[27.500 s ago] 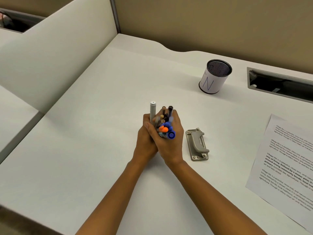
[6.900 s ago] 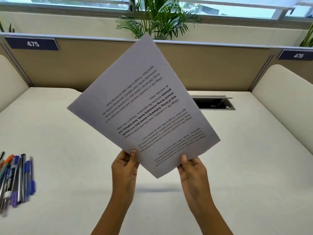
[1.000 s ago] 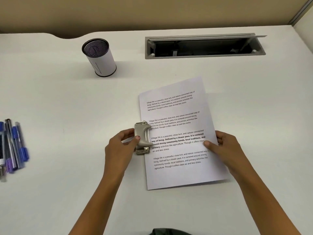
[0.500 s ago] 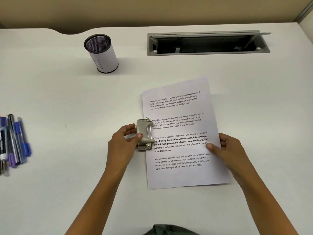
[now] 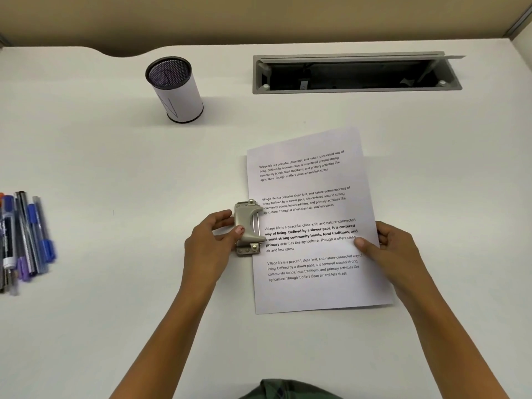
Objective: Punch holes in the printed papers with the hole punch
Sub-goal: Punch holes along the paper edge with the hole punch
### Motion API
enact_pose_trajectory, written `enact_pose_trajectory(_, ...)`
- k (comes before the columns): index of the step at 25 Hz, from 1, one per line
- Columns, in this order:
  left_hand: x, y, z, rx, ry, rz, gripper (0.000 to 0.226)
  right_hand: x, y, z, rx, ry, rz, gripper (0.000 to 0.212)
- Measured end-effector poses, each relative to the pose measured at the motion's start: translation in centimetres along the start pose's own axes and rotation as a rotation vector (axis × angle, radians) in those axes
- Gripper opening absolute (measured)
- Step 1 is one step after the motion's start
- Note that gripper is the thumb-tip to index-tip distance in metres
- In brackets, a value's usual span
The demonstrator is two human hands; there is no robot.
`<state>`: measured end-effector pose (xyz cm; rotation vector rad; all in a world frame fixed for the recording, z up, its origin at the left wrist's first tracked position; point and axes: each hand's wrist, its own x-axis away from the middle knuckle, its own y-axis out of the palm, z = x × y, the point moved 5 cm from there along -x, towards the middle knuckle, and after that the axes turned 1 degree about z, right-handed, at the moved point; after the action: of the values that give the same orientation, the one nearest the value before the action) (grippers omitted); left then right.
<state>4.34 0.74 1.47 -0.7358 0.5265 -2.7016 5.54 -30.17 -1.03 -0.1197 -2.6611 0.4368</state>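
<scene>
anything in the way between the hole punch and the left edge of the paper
Nothing visible: the left hand holds the hole punch right at the left edge of the paper; the pens lie far left.

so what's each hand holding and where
Left hand grips the hole punch by its left side; right hand pinches the printed papers at their right edge.

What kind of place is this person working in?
Most likely an office cubicle: a white desk backed by a tan partition, a cable hatch set into it, plus a pen cup and pens.
</scene>
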Motion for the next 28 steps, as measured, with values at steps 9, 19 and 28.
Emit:
enact_pose_trajectory(9, -0.1, 0.1, 0.0, 0.003, 0.007, -0.004, 0.039, -0.3, 0.2, -0.1, 0.003, -0.001, 0.008, 0.027)
enact_pose_trajectory(19, -0.2, 0.4, -0.4, 0.048, -0.004, 0.013, 0.035, -0.6, 0.1, -0.7, 0.021, -0.021, -0.014, 0.027)
enact_pose_trajectory(28, -0.6, 0.6, -1.2, 0.106, -0.016, 0.014, 0.031, -1.1, -0.1, -0.8, 0.027, -0.026, -0.048, 0.028)
